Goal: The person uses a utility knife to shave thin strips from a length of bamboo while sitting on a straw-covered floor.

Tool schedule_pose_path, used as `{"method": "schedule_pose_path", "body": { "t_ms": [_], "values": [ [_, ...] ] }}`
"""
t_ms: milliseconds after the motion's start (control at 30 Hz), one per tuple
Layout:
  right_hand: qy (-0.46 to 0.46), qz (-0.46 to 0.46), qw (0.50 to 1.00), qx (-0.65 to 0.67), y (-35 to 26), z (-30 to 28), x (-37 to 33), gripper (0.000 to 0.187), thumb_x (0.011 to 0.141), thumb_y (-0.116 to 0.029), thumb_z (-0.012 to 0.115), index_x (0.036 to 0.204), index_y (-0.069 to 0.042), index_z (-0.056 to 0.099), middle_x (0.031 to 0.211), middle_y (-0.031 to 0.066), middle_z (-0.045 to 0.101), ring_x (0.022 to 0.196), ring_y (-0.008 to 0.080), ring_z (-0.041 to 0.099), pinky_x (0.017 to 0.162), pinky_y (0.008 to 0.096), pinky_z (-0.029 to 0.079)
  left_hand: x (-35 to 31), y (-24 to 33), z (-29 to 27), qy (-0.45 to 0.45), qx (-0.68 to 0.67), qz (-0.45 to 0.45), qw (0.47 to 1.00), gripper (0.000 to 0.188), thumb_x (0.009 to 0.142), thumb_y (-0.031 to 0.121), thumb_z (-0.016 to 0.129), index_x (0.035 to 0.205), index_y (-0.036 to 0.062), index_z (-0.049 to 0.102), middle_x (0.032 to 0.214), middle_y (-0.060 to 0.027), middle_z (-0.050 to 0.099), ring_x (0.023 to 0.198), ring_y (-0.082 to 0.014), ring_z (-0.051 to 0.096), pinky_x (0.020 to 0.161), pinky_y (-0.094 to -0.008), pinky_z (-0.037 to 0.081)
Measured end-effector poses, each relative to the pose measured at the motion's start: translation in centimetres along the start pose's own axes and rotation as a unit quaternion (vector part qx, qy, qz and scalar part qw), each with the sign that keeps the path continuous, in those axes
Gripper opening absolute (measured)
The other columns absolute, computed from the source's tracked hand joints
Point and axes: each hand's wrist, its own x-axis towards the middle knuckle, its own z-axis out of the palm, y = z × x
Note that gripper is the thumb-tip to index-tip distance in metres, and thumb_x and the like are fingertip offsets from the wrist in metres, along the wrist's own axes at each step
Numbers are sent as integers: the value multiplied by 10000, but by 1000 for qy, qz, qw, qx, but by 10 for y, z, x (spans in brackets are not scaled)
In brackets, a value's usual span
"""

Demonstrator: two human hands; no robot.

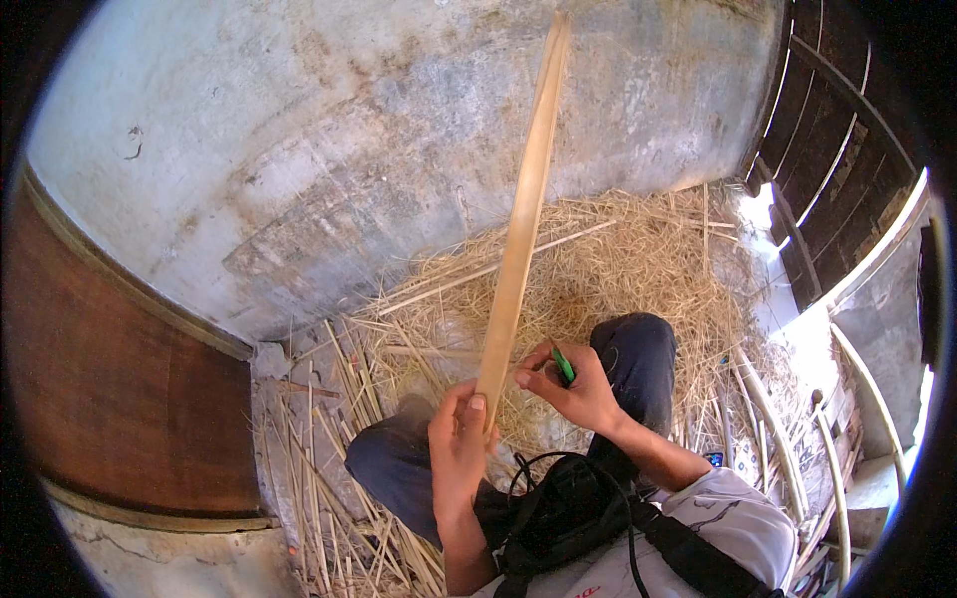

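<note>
A long, pale bamboo strip (520, 224) rises from my lap toward the wall, its far end looking split or layered. My left hand (459, 434) is closed round its near end, thumb lying along the face. To the right of the strip, my right hand (586, 397) is closed on a small green-handled tool (564, 366). A dark tip shows at the tool's upper end, too small to make out as a blade. The fingertips of that hand are close beside the strip's right edge; whether they touch it I cannot tell.
Curly shavings (638, 249) heap against the stained wall (399, 130). Loose bamboo strips (324, 488) lie at my left, and thicker poles (773, 429) at my right. A brown wooden panel (130, 369) stands far left. My bent knees flank the work; a black cable (623, 498) loops over my lap.
</note>
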Motion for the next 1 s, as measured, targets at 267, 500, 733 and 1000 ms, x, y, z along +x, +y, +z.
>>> {"method": "schedule_pose_path", "body": {
  "t_ms": [267, 500, 733, 1000],
  "values": [
    [-38, -68, 997, 7, -4, 2, -6, 181, 939, -150, 869, 1072, -40, 812, 824, -28, 703, 614, 23, 422, 546, 248, 327, 2, -5, 0, -14, -5, 25, 1000, 240, 1083, 173, 700, 1281, 41, 673, 820, 23, 601, 638, -58, 526, 540, -254, 406],
    [-37, -54, 998, -15, -11, 7, -7, 144, 944, -153, 860, 967, -25, 797, 804, -17, 693, 627, 37, 437, 558, 264, 343, -2, 4, 4, 2, 22, 34, 999, 214, 1100, 129, 662, 1273, 3, 673, 866, -23, 676, 672, -66, 564, 565, -252, 450],
    [27, -224, 968, -114, -2, -9, -5, 280, 1007, -271, 758, 1181, -53, 733, 901, 107, 714, 731, 256, 720, 655, 398, 541, -4, 0, 0, 4, -58, 6, 998, 232, 1031, 101, 745, 1248, 27, 706, 842, 2, 667, 625, -58, 556, 511, -254, 419],
    [-1, -254, 940, -227, 6, -14, -11, 368, 952, -404, 801, 1147, -99, 738, 920, 101, 735, 740, 348, 727, 659, 446, 573, -12, 10, 0, -47, -28, -21, 998, 295, 983, 63, 794, 1256, -2, 703, 856, 9, 682, 602, -29, 519, 513, -217, 376]
  ]
}}
